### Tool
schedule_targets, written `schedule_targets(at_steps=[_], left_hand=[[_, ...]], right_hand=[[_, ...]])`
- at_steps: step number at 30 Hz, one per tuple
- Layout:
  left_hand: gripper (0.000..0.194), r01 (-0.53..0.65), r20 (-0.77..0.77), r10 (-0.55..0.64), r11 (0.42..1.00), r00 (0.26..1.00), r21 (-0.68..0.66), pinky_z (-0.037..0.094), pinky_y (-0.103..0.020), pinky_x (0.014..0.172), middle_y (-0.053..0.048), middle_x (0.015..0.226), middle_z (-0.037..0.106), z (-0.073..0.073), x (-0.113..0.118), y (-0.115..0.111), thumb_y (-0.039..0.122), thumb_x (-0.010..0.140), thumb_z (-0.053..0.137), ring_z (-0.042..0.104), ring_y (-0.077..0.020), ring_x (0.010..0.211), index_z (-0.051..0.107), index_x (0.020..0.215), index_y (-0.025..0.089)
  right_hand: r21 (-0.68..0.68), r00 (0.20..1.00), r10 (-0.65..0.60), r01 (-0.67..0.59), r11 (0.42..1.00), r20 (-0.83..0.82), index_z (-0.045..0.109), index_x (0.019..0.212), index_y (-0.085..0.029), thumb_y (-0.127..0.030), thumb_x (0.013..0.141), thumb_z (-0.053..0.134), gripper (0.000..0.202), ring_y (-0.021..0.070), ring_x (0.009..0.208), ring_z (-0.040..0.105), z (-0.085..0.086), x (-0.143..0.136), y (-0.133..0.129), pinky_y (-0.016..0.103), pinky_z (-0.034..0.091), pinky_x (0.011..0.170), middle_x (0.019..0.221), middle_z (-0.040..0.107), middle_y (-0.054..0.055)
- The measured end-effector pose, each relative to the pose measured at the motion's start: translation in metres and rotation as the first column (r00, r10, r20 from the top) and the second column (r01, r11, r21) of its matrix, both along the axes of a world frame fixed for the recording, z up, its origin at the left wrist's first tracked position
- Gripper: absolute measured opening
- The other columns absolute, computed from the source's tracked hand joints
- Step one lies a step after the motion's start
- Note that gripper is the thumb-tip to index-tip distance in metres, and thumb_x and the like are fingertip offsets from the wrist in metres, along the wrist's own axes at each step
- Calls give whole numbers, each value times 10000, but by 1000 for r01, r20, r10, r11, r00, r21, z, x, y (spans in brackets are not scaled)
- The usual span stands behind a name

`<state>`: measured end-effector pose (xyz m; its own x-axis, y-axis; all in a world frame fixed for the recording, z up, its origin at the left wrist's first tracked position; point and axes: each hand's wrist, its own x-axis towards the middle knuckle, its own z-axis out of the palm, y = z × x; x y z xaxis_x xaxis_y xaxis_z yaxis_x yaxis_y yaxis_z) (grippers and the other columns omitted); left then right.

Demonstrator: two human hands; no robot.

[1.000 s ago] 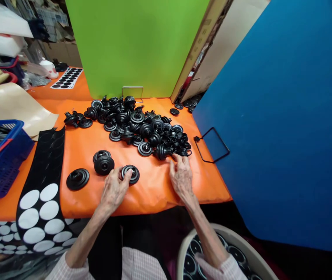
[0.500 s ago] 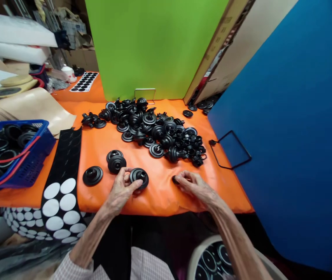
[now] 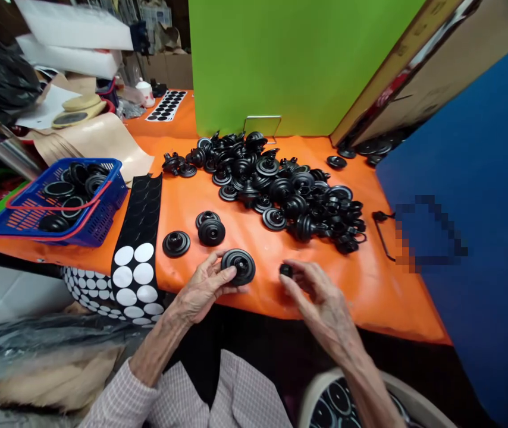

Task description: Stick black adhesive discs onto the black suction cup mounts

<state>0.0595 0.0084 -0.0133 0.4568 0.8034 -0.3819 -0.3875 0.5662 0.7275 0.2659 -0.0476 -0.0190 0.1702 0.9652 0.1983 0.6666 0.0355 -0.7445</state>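
My left hand (image 3: 203, 285) grips a round black stepped disc (image 3: 238, 267) by its edge, thumb on the near face, just above the orange table cover. To its right, my right hand (image 3: 314, 291) pinches a small black ring-like part (image 3: 286, 270) between thumb and fingertips. A gap separates the two parts. Left of the held disc, a single black disc (image 3: 176, 244) lies with its hub up, and two more black discs (image 3: 212, 232) rest against each other. Behind my hands spreads a heap of black discs (image 3: 254, 172), with small black rings (image 3: 347, 229) at its right end.
A blue basket (image 3: 115, 196) with black round parts stands at the left. Beside it a black strip with white circles (image 3: 133, 276) hangs over the table edge. A green panel (image 3: 289, 65) rises behind, a blue panel (image 3: 481, 148) at right. Below sits a pale bucket (image 3: 311, 386).
My left hand has tilted the disc so its face turns more toward me. My right hand has lifted the small part off the table. The whole view has shifted.
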Motion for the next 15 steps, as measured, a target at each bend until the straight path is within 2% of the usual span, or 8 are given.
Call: schedule_targets(at_steps=[2, 5, 12, 15], left_hand=[[439, -4, -34, 5, 999, 999, 47, 573, -390, 808, -79, 1024, 672, 0, 3, -2, 281, 727, 764, 673, -205, 899, 551, 1092, 160], [492, 0, -72, 8, 994, 997, 110, 571, -397, 816, -90, 1046, 683, -2, 6, -4, 313, 720, 764, 676, -223, 923, 526, 1126, 168], [489, 6, -114, 13, 987, 993, 163, 566, -331, 808, -98, 1071, 685, -5, 9, -6, 365, 740, 736, 669, -223, 967, 545, 1137, 153], [452, -1, -100, 15, 991, 995, 137, 552, -307, 839, -94, 1106, 674, -6, 8, -7, 334, 735, 749, 659, -213, 997, 563, 1103, 148]], right_hand=[[59, 996, 22, -17, 998, -86, 587, 1078, -238, -359, 899, 534, 222, 176, 771, 608, 10, -29, -1, 336, 548, 711, 919, 599, 49], [120, 991, 47, -32, 992, -124, 581, 1108, -252, -296, 910, 529, 210, 163, 775, 602, 13, -55, 1, 339, 559, 722, 940, 587, 43], [137, 998, 32, -25, 990, -48, 615, 1164, -281, -279, 903, 521, 278, 178, 769, 619, -2, -66, 3, 349, 579, 692, 963, 558, 62], [120, 993, 72, -61, 991, -91, 585, 1232, -305, -285, 911, 496, 334, 186, 832, 625, -2, -70, -1, 360, 579, 728, 1042, 553, 74]])
